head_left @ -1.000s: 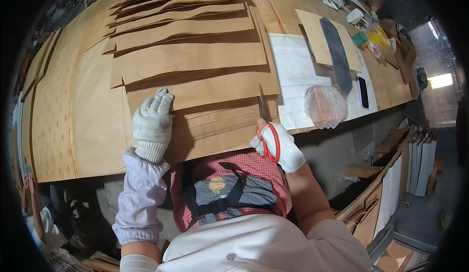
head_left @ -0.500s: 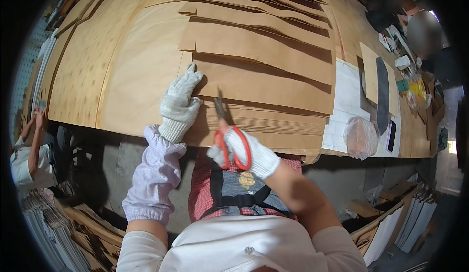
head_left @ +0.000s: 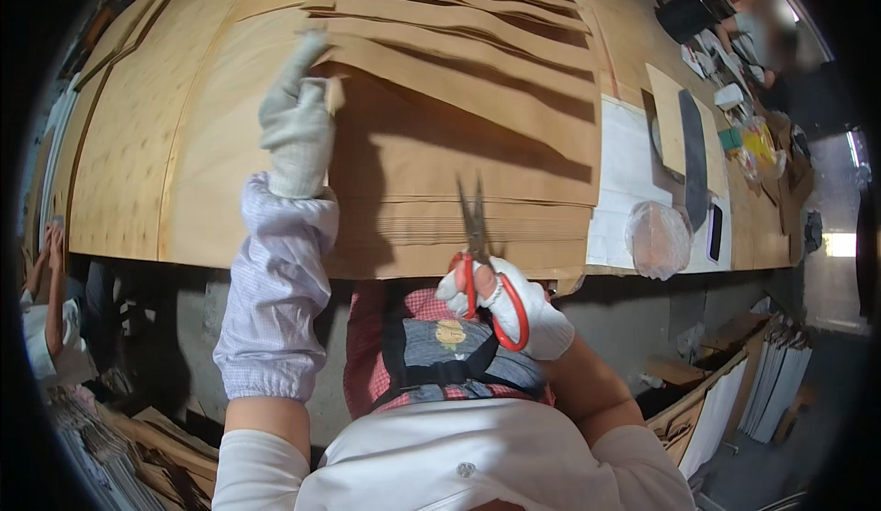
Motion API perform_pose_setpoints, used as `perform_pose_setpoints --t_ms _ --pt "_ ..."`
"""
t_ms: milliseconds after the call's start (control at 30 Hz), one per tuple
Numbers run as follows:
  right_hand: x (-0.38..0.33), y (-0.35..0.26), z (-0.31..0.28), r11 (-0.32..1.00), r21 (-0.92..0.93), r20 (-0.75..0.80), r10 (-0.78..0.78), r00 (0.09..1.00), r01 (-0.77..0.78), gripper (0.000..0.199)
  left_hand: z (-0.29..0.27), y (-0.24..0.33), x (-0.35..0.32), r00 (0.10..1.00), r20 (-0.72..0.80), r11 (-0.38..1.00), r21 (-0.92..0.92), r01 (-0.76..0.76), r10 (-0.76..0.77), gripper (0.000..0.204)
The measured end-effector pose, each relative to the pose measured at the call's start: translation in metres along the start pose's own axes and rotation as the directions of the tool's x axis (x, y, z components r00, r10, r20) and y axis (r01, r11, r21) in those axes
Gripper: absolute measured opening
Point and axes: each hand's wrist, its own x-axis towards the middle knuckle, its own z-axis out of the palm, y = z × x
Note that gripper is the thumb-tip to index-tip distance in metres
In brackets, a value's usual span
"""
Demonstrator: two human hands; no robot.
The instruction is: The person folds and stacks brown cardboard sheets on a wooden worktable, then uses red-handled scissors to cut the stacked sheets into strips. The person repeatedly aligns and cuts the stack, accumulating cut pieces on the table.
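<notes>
My left hand (head_left: 298, 130), in a pale knitted glove, is at the left edge of a stack of brown paper sheets (head_left: 477, 172). Its fingertips are smeared by motion beside a front corner of one layer, so whether they grip it does not show. The sheets lie in staggered layers, and the front edge of this layer (head_left: 440, 98) stands up over a dark gap. Close to the table's near edge, my gloved right hand (head_left: 528, 314) is closed on red-handled scissors (head_left: 474, 227). Their blades point away from me, slightly apart, over the near end of the stack.
On the right of the wooden table (head_left: 128, 162) are white paper (head_left: 624, 144), a plastic-wrapped roll (head_left: 657, 240), a phone (head_left: 715, 231) and a dark strip (head_left: 694, 158). Flat cardboard stacks (head_left: 771, 383) stand below on both sides. Other people are at the far left and upper right.
My left hand has moved away from me, from lying on the front sheet to the layer's corner. The scissors have swung right and nearer my body, with their blades opening a little.
</notes>
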Motion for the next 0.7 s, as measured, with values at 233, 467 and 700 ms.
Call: perform_pose_setpoints --t_ms 233,467,700 --pt "-0.003 0.001 -0.02 0.935 0.323 -0.124 0.194 0.973 -0.145 0.063 -0.004 0.004 -0.063 0.624 0.781 0.599 0.485 -0.637 0.032 0.054" --pt "0.001 0.01 -0.023 0.978 0.09 -0.255 0.205 0.945 -0.188 0.062 0.028 0.016 -0.085 0.705 0.699 0.447 0.672 -0.591 -0.119 0.047" --pt "-0.011 0.03 -0.05 0.924 -0.198 -0.27 0.269 0.924 -0.327 0.059 0.029 0.018 -0.085 0.743 0.66 0.436 0.704 -0.561 -0.11 0.052"
